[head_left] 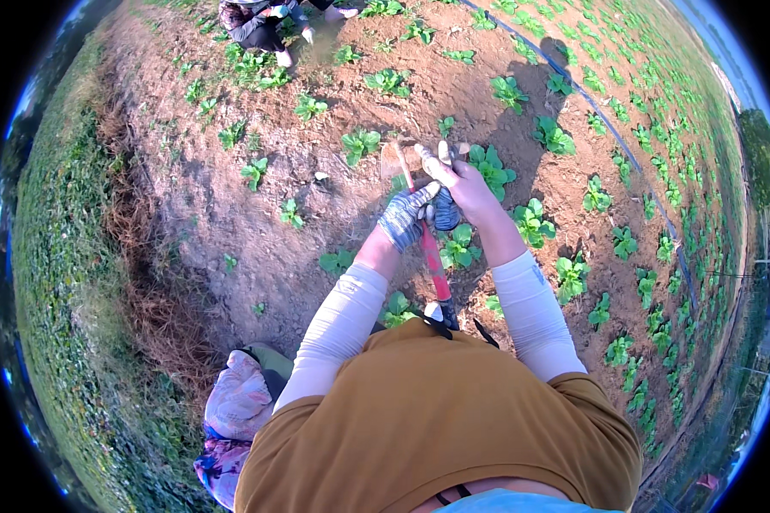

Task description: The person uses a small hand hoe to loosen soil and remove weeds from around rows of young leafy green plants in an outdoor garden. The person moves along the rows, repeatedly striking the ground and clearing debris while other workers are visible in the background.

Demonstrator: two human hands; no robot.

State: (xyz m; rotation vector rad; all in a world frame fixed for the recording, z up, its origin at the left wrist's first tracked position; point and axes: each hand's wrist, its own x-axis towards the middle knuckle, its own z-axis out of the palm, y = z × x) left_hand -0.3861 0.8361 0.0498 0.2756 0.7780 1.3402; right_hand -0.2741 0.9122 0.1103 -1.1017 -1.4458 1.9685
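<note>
In front of my waist my two hands meet above a hoe with a red handle (434, 267). My left hand (405, 215) wears a grey knit glove. Its fingers are closed at a blue-grey knit glove (445, 210) beside my right hand. My right hand (460, 181) shows bare skin at the back and wrist, with pale, soiled fingertips stretched out. The handle runs beneath my left hand, from near my belly toward the hoe's blade (392, 160) at the soil. How far the glove covers my right hand is hard to see.
Leafy green plants (532, 222) grow around the hoe and in rows to the right. A dark hose (612, 128) crosses the right side. Another person (265, 26) crouches at the far left. Dry brush (158, 299) edges the grass, near patterned cloth (235, 410) beside me.
</note>
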